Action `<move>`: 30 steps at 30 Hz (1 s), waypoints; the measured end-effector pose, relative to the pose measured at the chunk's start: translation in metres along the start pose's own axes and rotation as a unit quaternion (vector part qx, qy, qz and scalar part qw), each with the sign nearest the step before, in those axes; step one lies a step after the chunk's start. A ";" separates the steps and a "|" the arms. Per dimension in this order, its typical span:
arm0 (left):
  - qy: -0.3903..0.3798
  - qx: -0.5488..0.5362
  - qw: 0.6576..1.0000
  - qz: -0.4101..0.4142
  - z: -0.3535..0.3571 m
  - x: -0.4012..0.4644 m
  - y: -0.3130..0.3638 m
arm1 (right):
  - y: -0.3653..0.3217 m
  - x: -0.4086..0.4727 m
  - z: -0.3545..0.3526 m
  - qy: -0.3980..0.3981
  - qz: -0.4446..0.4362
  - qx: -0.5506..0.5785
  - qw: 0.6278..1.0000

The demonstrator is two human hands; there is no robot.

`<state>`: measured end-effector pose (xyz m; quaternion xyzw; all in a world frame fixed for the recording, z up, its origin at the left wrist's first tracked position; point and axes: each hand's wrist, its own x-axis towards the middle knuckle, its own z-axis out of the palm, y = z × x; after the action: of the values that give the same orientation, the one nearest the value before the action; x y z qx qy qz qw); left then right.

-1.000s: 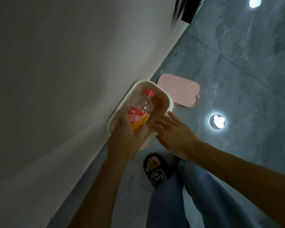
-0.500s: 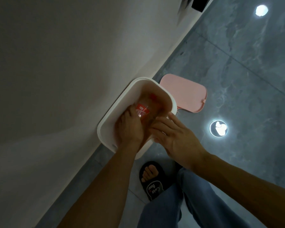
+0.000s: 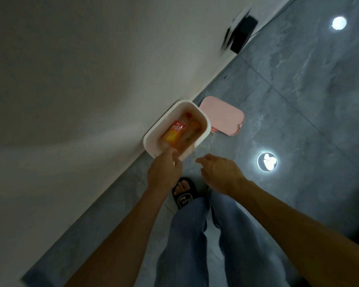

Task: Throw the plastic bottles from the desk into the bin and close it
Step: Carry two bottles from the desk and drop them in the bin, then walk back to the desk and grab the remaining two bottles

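A white bin (image 3: 203,121) stands on the floor against the wall, with no lid on it. Inside lies a plastic bottle (image 3: 176,131) with a red cap and a red and orange label, beside at least one other bottle, which is blurred. The pink lid (image 3: 223,116) lies flat on the floor just right of the bin. My left hand (image 3: 164,172) hovers at the bin's near rim, fingers loosely apart and empty. My right hand (image 3: 220,172) hangs open to the right of the bin, holding nothing.
A pale wall (image 3: 81,90) fills the left half. The grey tiled floor (image 3: 298,100) shows bright lamp reflections. A black object (image 3: 243,34) sits by the wall farther on. My foot in a black slipper (image 3: 183,193) stands just below the bin.
My left hand has let go of the bottle, which now lies in the bin, and has drawn back to the rim. My right hand has pulled back off the bin.
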<state>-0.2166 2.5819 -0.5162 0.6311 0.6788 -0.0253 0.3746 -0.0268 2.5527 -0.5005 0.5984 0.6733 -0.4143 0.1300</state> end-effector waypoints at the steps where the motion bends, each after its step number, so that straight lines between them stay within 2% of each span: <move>1: -0.029 0.002 0.999 -0.022 -0.014 -0.021 0.006 | -0.002 -0.021 -0.010 -0.020 0.014 0.010 1.000; 4: -0.120 0.020 0.989 -0.080 -0.057 -0.083 0.025 | -0.009 -0.093 -0.039 -0.068 0.055 0.024 0.996; 7: -0.173 0.048 0.979 -0.097 -0.100 -0.144 0.045 | -0.016 -0.169 -0.069 -0.098 0.100 0.050 0.989; 12: -0.215 0.041 0.971 -0.099 -0.166 -0.247 0.066 | -0.034 -0.284 -0.116 -0.098 0.145 0.063 0.983; 15: -0.226 0.037 0.968 -0.105 -0.201 -0.303 0.076 | -0.049 -0.338 -0.139 -0.129 0.173 0.046 0.975; 19: -0.214 -0.001 0.969 -0.127 -0.235 -0.350 0.079 | -0.069 -0.384 -0.162 -0.144 0.176 0.046 0.973; 25: -0.115 -0.094 0.971 -0.187 -0.260 -0.385 0.076 | -0.080 -0.414 -0.197 -0.108 0.189 0.096 0.971; 30: -0.018 -0.195 0.940 -0.280 -0.253 -0.415 0.079 | -0.063 -0.400 -0.231 -0.140 0.166 0.009 0.976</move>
<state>-0.2998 2.3781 -0.0756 0.3295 0.8129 -0.0081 0.4802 0.0896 2.4422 -0.0631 0.6390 0.5356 -0.4729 0.2850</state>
